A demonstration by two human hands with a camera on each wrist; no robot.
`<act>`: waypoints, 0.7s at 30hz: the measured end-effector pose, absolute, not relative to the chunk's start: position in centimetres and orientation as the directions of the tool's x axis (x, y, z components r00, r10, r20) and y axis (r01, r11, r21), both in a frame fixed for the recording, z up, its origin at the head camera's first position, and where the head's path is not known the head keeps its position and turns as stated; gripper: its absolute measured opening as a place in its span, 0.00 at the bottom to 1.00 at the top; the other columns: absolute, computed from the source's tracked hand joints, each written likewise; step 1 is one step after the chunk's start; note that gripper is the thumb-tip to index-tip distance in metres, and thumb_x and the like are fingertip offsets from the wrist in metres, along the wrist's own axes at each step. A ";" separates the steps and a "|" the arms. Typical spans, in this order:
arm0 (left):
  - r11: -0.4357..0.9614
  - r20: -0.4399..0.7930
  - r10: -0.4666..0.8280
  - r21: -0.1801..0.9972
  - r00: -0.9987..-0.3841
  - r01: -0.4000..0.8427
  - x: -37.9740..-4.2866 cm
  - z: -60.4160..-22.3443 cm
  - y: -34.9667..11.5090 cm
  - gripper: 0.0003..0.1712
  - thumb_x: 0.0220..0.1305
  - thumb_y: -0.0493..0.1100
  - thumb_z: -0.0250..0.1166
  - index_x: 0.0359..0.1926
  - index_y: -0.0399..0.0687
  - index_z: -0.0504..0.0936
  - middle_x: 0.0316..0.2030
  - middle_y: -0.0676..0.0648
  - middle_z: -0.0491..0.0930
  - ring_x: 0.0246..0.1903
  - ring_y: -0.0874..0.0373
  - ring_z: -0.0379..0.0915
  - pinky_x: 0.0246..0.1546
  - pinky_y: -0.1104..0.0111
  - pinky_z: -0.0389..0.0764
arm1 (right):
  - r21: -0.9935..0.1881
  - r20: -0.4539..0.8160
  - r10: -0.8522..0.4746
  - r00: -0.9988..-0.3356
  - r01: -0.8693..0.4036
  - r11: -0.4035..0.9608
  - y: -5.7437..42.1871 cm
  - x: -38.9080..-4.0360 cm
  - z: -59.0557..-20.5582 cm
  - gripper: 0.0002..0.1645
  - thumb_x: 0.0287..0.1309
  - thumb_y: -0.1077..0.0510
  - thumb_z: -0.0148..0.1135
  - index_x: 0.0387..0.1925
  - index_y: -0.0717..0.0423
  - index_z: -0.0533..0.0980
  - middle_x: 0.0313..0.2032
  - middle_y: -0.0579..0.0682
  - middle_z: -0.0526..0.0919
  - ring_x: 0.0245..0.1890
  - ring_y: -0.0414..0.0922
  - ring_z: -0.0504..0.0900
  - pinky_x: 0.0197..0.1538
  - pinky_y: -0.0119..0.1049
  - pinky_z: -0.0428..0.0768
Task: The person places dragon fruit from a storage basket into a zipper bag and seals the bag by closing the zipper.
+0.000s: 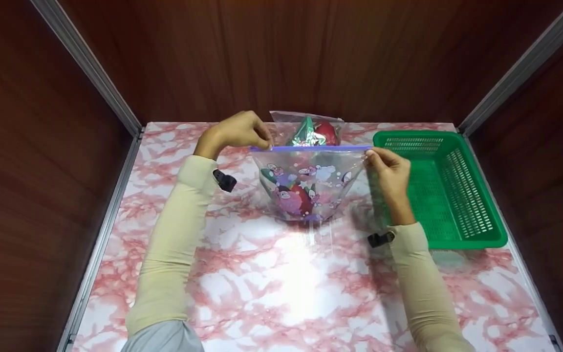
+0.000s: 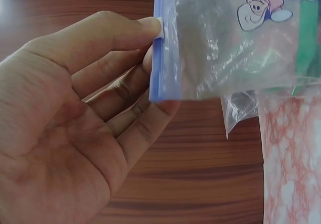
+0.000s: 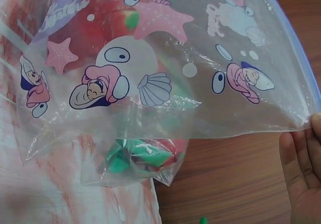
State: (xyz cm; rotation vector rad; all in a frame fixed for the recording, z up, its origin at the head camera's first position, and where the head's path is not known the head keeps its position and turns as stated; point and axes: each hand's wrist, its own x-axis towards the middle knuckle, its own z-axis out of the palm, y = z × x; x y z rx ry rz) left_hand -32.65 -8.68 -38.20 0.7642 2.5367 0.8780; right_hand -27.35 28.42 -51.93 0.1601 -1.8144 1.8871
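A clear slider zip bag [image 1: 306,183] printed with pink cartoon figures hangs upright over the table, its purple zip strip [image 1: 318,148] stretched level between both hands. My left hand [image 1: 242,132] pinches the strip near its left end, the thumb on a small white slider [image 2: 160,28]. At the opposite corner, my right hand [image 1: 393,168] pinches the strip's end between thumb and fingers. Red and green items [image 1: 301,198] show through the printed plastic; their kind is unclear. Behind it lies a second clear bag [image 1: 281,122] with red and green contents [image 3: 150,153].
A green plastic basket [image 1: 423,186] with perforated sides stands at the right of the marbled pink-and-white table [image 1: 262,293]. Brown wood-grain panels [image 1: 262,58] rise behind the table and on both sides, with metal strips [image 1: 91,63] at the corners.
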 end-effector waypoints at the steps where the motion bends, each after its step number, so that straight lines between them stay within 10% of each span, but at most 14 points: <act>1: 0.664 -0.147 0.587 0.650 -0.796 0.370 -32.7 -38.2 -8.9 0.09 0.68 0.39 0.73 0.46 0.41 0.94 0.47 0.42 0.91 0.39 0.58 0.78 0.44 0.70 0.82 | -0.901 0.422 0.278 -0.863 -0.434 0.023 28.4 -27.3 -51.9 0.11 0.66 0.72 0.69 0.41 0.84 0.83 0.23 0.42 0.88 0.24 0.34 0.85 0.33 0.25 0.87; 21: 0.668 -0.176 0.532 0.689 -0.828 0.282 -32.5 -38.4 -10.7 0.13 0.68 0.40 0.72 0.51 0.42 0.92 0.53 0.42 0.89 0.42 0.58 0.81 0.49 0.65 0.86 | -0.915 0.388 0.293 -0.874 -0.404 0.007 28.4 -27.3 -52.0 0.12 0.65 0.71 0.71 0.41 0.83 0.83 0.24 0.42 0.89 0.23 0.35 0.85 0.31 0.27 0.87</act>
